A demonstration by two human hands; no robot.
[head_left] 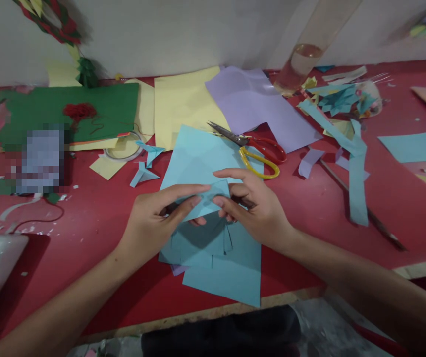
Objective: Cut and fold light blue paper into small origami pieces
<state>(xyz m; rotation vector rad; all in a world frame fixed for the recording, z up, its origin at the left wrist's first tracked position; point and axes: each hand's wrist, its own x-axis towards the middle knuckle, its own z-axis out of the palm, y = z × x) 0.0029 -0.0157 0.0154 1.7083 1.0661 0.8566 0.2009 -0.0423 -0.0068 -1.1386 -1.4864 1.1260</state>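
Note:
Between my two hands is a small piece of light blue paper (207,202), held above the table. My left hand (161,210) pinches its left side with thumb and fingers. My right hand (255,206) grips the right end, its index finger lifted over the top edge. Beneath them lie a large blue sheet (194,153) and several smaller blue pieces (198,245). Scissors (250,144) with one red and one yellow handle loop rest just beyond my right hand. Two folded blue paper shapes (144,173) lie beyond my left hand.
Yellow (183,106) and purple sheets (261,104) lie at the back, with green paper (112,106) and red thread (79,111) to the left. A tape roll (112,152) is near them. A tall container of liquid (302,62) stands back right. Blue strips (357,183) and a thin stick (378,220) lie right.

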